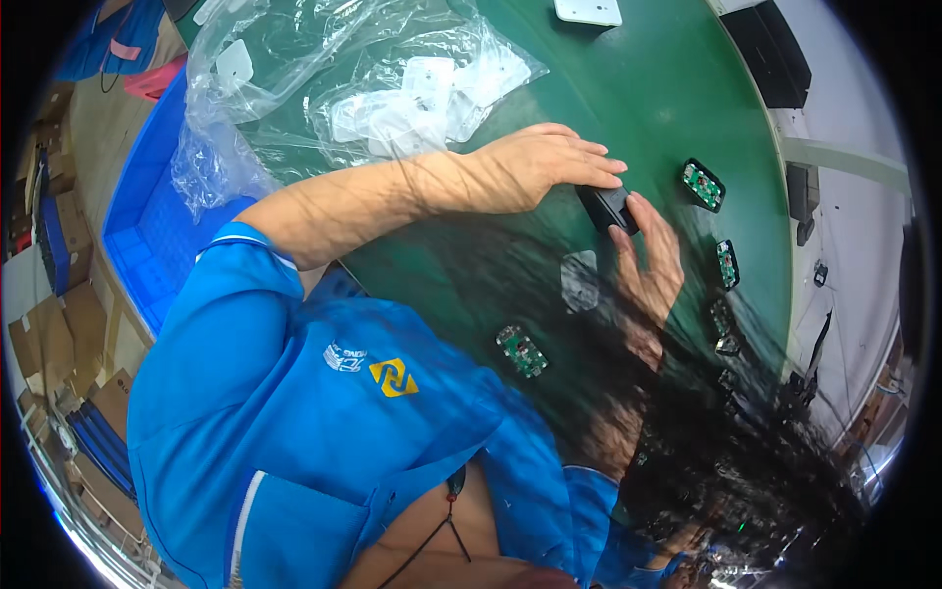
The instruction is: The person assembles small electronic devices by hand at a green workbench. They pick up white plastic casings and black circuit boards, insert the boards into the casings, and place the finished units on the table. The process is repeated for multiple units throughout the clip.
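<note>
Right hand (655, 260) has the small black case (607, 207) pinched between thumb and fingers, over the green table (677, 88)! Left hand (525, 172) is there too, fingers close together along the case's upper edge, thumb hidden; its grip, I can't tell.

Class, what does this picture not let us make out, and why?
All in the head view:
Right forearm: largely hidden by dark hair.
Left thumb: behind the left hand.
White pieces: exact count lost in the clear bag's folds.
White piece right of the bag: cut by the top edge.
Green circuit board: fine parts too small.
</note>
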Motion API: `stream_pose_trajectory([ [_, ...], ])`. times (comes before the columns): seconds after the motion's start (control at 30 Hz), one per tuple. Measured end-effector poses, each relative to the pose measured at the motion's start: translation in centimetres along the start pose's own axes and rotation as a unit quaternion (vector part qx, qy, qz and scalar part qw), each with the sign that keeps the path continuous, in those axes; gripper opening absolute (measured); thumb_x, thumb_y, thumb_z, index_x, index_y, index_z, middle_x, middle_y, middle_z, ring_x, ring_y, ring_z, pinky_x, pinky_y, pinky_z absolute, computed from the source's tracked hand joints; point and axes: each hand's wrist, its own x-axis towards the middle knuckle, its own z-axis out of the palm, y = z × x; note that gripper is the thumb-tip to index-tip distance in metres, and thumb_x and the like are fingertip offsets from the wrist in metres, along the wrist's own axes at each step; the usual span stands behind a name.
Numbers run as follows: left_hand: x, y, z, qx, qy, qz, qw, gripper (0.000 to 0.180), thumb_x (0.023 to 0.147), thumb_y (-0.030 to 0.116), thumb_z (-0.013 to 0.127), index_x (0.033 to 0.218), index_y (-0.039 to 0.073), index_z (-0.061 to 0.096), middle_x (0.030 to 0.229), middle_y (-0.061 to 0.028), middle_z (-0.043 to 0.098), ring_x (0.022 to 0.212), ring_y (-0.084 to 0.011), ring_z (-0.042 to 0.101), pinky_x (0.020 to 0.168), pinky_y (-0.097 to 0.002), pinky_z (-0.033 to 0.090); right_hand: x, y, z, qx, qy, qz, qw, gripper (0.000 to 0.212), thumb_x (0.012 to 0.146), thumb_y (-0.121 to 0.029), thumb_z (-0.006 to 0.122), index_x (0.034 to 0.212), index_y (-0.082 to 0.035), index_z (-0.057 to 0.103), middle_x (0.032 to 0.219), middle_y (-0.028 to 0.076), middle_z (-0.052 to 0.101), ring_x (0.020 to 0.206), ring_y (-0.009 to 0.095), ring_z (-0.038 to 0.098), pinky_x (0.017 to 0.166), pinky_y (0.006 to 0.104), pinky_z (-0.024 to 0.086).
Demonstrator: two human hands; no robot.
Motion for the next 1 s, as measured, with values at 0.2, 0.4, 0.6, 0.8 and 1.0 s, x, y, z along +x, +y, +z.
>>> stream_pose_trajectory([
  [0.2,-0.3,0.4,0.6,0.083,-0.018,0.009,0.996,0.055,0.076,-0.009,0.049,0.127,0.013,0.052,0.137,-0.0031,0.047,0.127,-0.0213,0.042,0.105,-0.0400,0.033,-0.6,-0.9,0.7,-0.096,0.007,-0.011,0.995,0.032,0.078,-0.002,0.064,0.110,-0.004,0.061,0.113,0.011,0.061,0.099,0.028,0.058,0.084,0.0366,0.048],
  [0.4,0.3,0.6,0.0,0.209,-0.036,0.108,0.971,0.049,0.077,0.013,0.061,0.124,0.004,0.051,0.132,-0.0081,0.050,0.117,-0.0243,0.051,0.095,-0.0364,0.042,-0.7,-0.2,1.0,-0.023,0.025,0.000,0.999,0.031,0.077,-0.002,0.064,0.108,-0.006,0.063,0.109,0.009,0.062,0.097,0.027,0.058,0.082,0.0348,0.048],
  [0.6,2.9,0.5,1.4,0.182,-0.024,0.142,0.973,0.039,0.074,0.015,0.066,0.107,-0.001,0.054,0.105,-0.0131,0.058,0.099,-0.0283,0.057,0.084,-0.0374,0.049,0.5,1.7,-1.2,0.128,-0.033,0.146,0.980,0.030,0.077,-0.007,0.067,0.107,-0.007,0.066,0.103,0.009,0.066,0.094,0.020,0.060,0.083,0.0308,0.047],
  [0.8,6.2,-1.2,1.4,0.068,0.003,0.012,0.998,0.024,0.083,0.019,0.061,0.099,0.001,0.059,0.093,-0.0149,0.061,0.088,-0.0330,0.059,0.076,-0.0406,0.048,1.2,2.8,-1.4,0.259,0.078,0.234,0.934,0.032,0.088,-0.020,0.062,0.116,-0.004,0.060,0.106,0.007,0.064,0.094,0.014,0.059,0.082,0.0278,0.047],
  [1.0,11.3,-4.4,-0.9,-0.103,-0.091,-0.308,0.941,0.034,0.091,0.025,0.055,0.105,-0.006,0.060,0.078,-0.0160,0.065,0.061,-0.0195,0.064,0.059,-0.0310,0.054,-2.0,3.7,-2.8,0.288,0.206,0.274,0.894,0.025,0.092,-0.016,0.057,0.109,0.001,0.061,0.104,0.009,0.064,0.093,0.013,0.060,0.081,0.0263,0.048],
])
